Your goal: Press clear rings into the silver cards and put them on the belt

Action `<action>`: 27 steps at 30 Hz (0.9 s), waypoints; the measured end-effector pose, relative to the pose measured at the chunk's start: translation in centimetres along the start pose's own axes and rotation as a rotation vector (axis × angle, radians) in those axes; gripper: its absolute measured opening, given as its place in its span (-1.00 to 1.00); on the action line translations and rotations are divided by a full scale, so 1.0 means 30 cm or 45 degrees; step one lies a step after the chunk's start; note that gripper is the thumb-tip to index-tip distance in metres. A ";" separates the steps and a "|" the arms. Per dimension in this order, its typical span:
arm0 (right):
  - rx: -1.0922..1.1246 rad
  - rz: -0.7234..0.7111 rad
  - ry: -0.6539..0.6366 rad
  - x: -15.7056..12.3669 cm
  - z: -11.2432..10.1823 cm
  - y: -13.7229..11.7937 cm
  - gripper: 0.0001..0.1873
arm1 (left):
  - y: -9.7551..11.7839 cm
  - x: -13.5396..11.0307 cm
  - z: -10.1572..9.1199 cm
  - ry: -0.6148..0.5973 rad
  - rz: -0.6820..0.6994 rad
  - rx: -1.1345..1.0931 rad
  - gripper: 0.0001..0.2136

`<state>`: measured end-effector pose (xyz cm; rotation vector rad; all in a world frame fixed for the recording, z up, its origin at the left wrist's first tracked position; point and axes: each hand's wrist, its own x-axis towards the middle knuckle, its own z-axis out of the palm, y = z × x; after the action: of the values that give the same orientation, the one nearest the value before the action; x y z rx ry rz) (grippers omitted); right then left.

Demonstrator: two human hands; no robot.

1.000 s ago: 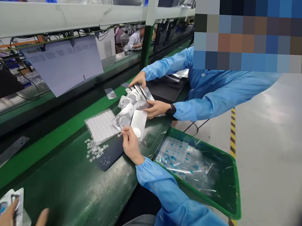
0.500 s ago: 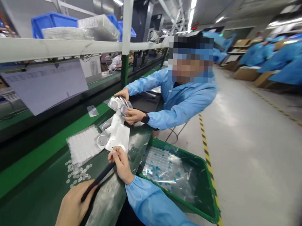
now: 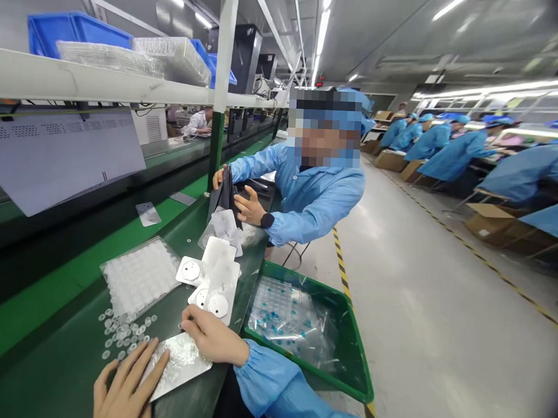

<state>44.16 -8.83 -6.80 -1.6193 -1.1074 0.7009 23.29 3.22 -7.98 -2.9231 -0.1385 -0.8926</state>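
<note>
My left hand [image 3: 128,381] lies open, fingers spread, over the near left edge of a flat, shiny silver-white plate [image 3: 177,362] on the bench. My right hand [image 3: 215,335] is over the plate's far right part with its fingers curled together; whatever the fingertips hold, if anything, is too small to make out. Just beyond it lie several white cards with round discs [image 3: 218,305], overlapping in a pile. Small clear rings [image 3: 125,332] are scattered left of the plate. Behind them sits a clear tray [image 3: 142,271] filled with whitish pieces.
A co-worker in a blue smock [image 3: 317,192] handles dark sheets [image 3: 221,197] across the bench. Right of the bench stands a green bin [image 3: 362,360] with clear plastic trays and blue bits. A white post [image 3: 225,46] rises at the bench's back, and a paper sheet [image 3: 63,156] hangs left.
The thin dark-edged piece held up between my hands is gone from view; a silver-white plate now lies flat there. My left hand has spread open. The co-worker's hands moved from the cards to dark sheets.
</note>
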 end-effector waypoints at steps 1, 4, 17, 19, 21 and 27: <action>0.014 -0.023 0.006 0.004 0.003 0.003 -0.91 | 0.007 0.001 -0.002 -0.005 -0.028 -0.016 -0.15; 0.105 -0.079 0.015 0.012 0.001 0.021 -0.81 | 0.031 0.008 -0.009 -0.009 -0.053 -0.088 -0.26; 0.535 -0.095 0.198 0.088 -0.129 0.082 -0.41 | 0.082 0.096 0.042 0.152 -0.662 -0.534 -0.19; 0.541 -0.101 0.352 0.063 -0.191 0.102 -0.43 | 0.113 0.126 0.078 0.061 -0.525 -0.451 -0.29; 0.529 -0.109 0.563 0.034 -0.253 0.130 -0.46 | 0.152 0.179 0.120 -0.026 -0.373 -0.359 -0.36; 0.400 -0.066 0.929 0.037 -0.299 0.198 -0.46 | 0.235 0.391 0.236 -0.225 -0.272 -0.220 -0.32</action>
<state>54.19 -11.92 -9.45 -1.3897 -0.4742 0.1904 37.68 -2.29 -7.63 -3.1931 -0.4123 -0.6996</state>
